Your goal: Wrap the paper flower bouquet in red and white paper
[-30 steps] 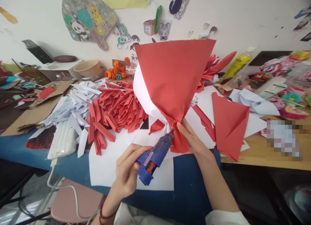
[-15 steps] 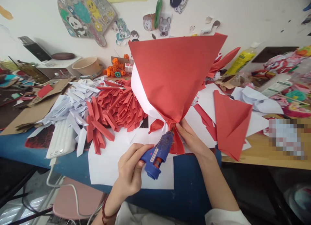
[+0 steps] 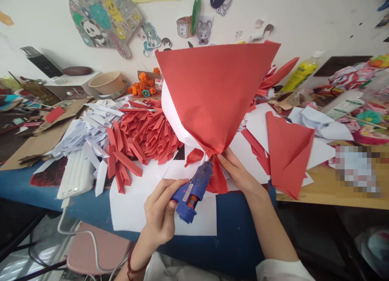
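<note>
My left hand (image 3: 162, 210) is wrapped round the handle of a blue glue gun (image 3: 194, 190). The gun's nozzle points up at the gathered neck of a red and white paper bouquet wrap (image 3: 217, 90). My right hand (image 3: 235, 167) grips that neck from the right side, its fingertips partly hidden behind the paper. Above the neck the red paper fans out wide, with white paper showing at its left edge. Below it hangs a crumpled red tail (image 3: 218, 179).
Folded red strips (image 3: 148, 133) and white strips (image 3: 97, 119) lie in heaps at the left, beside a white power strip (image 3: 77, 173). White sheets (image 3: 136, 208) cover part of the blue tabletop. A folded red sheet (image 3: 288, 151) and a yellow bottle (image 3: 300, 72) are on the right.
The glue gun in my left hand has moved slightly left, its nozzle now at the left part of the neck. The wrap has shifted a little left.
</note>
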The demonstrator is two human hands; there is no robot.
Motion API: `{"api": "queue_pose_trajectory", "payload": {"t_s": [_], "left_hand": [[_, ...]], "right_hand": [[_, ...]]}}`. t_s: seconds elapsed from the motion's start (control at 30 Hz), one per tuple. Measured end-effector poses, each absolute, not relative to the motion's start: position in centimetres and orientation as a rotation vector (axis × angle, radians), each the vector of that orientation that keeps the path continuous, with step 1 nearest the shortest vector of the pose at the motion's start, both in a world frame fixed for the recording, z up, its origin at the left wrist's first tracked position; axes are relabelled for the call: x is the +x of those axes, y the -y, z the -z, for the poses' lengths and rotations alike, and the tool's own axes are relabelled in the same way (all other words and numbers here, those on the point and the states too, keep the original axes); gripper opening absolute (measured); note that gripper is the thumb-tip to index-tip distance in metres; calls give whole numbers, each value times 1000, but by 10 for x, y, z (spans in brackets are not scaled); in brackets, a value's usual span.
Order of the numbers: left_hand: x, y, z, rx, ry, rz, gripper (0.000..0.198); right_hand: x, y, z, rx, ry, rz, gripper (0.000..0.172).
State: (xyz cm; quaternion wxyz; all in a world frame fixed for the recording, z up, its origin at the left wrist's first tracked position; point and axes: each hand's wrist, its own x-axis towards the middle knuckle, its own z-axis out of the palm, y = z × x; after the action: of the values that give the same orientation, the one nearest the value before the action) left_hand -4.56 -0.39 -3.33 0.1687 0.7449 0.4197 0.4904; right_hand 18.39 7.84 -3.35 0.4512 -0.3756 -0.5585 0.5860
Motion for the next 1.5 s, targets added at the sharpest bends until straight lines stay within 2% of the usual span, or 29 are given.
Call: {"api": "queue_pose_trajectory", "payload": {"t_s": [0.47,0.7,0.87,1.23,1.5], "left_hand": [[-59,8,38,2119,-1221,-1519,39],[-65,9,35,2095,-1230,-1544,39],[-76,9,38,2094,-1220,-1574,37],[-84,14,48,2062,-1241,-1564,41],[-80,11,48,2063,-1223,-1553,41]], "right_hand": [[183,-83,31,-864,1274,-1499,53],[182,-90,32,-993,1158,-1509,63],[181,-91,32,-1045,1114,-1546,55],[188,-85,31,-981,1170,-1620,48],[189,-88,30,-909,1197,-1630,60]]}}
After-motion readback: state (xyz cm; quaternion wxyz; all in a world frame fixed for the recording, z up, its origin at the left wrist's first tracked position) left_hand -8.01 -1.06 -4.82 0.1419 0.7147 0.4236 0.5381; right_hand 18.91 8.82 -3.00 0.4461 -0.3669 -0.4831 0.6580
